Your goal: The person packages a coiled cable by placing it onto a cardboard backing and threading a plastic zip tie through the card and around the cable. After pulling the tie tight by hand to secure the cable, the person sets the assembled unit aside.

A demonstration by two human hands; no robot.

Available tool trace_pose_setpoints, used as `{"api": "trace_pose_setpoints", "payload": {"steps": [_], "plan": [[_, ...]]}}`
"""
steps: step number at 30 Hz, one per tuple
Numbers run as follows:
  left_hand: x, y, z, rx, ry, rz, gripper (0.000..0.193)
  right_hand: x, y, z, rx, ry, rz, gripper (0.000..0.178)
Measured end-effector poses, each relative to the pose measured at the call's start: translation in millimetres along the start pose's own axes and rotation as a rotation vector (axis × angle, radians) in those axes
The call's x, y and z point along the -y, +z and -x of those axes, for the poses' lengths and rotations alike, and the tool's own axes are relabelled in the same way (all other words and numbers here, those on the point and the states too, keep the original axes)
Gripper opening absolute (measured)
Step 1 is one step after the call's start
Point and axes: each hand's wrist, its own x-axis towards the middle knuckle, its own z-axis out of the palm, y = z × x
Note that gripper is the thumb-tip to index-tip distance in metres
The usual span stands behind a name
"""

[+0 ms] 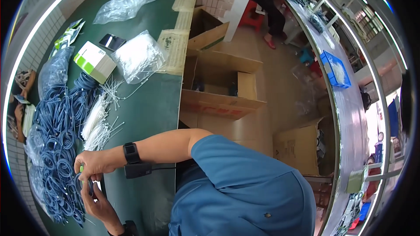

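Observation:
Over the left part of the bench, my hands meet at the edge of a big heap of coiled blue cables (61, 157). My left hand (103, 207) has its fingers bent around a small dark blue cable coil (90, 187). Just above it, my right hand (98, 164) is closed, with a small green piece (82, 168) showing at its fingertips. A bit of white shows beside the coil; its kind I cannot make out. Close to my right hand lies a bundle of thin white cable ties (95, 124), loose at its upper end.
On the green bench (144, 109) are a green-and-white box (94, 61), a dark flat device (112, 41), a bag of white ties (140, 57) and clear plastic (127, 4). Open cartons (223, 107) stand beside it. Another person (271, 6) works at the far bench, where a blue tray (336, 70) sits.

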Motion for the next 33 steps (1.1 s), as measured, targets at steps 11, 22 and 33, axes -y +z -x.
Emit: {"api": "trace_pose_setpoints", "payload": {"steps": [11,22,33], "plan": [[11,-17,-18,0.021,0.262,0.015,0.021,16,6,12,0.084,0.020,-0.207,0.053],[36,-31,-14,-0.013,0.171,0.108,0.018,41,12,22,0.135,-0.105,0.099,0.052],[-31,-53,-17,0.101,0.278,0.030,0.010,59,17,33,0.283,-0.960,1.172,0.041]]}}
